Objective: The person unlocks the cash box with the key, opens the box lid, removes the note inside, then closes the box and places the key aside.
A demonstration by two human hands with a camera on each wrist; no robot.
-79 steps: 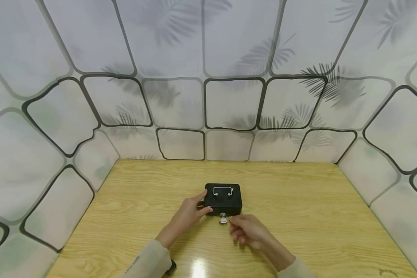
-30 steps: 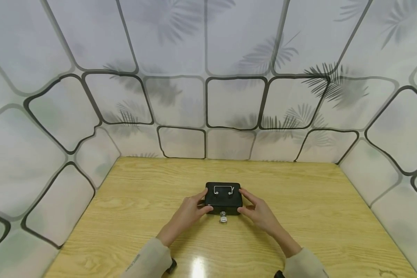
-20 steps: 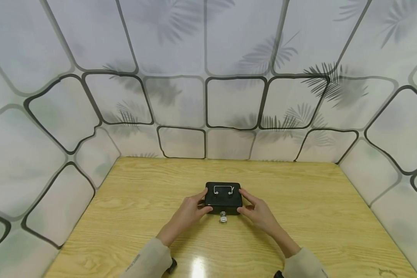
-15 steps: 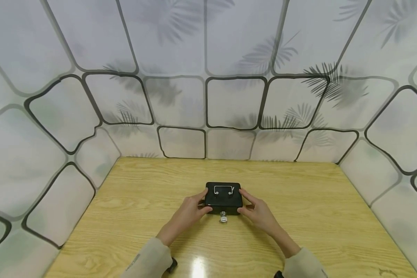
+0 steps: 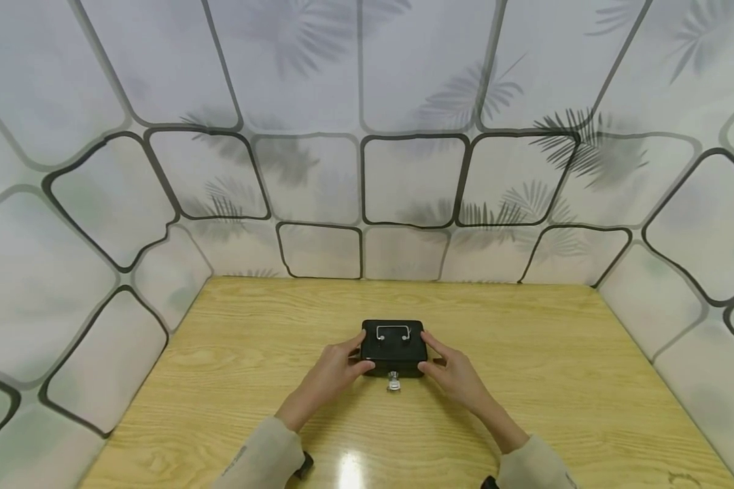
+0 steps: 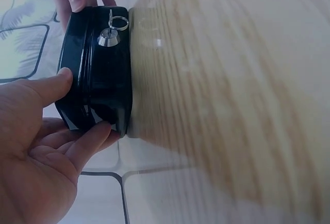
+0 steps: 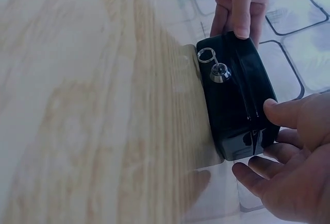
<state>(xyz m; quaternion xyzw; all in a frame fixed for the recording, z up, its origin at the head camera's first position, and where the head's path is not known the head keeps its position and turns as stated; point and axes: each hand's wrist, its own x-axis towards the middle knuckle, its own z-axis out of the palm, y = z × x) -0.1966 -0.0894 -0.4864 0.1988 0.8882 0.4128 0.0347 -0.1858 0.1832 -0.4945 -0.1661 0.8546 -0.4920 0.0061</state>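
A small black metal cash box [image 5: 394, 351] stands on the wooden table with its silver lock facing the person. A wire handle [image 5: 393, 327] lies on the lid. In the right wrist view a key with a ring [image 7: 206, 55] sits in the round lock [image 7: 219, 74]. My left hand [image 5: 330, 375] holds the box's left side, thumb at the front corner of the lid and fingers along the side. My right hand [image 5: 460, 377] grips the opposite side likewise. The left wrist view shows the seam between lid and base [image 6: 116, 85] along the front.
The wood-grain table [image 5: 269, 326] extends on all sides of the box. Pale patterned fabric walls [image 5: 412, 180] enclose its back, left and right edges. A light reflection shines near the front of the tabletop.
My right hand has moved from beside the key to the box's right side. My left hand has kept its place. In the last half second the lid's handle has shifted very slightly.
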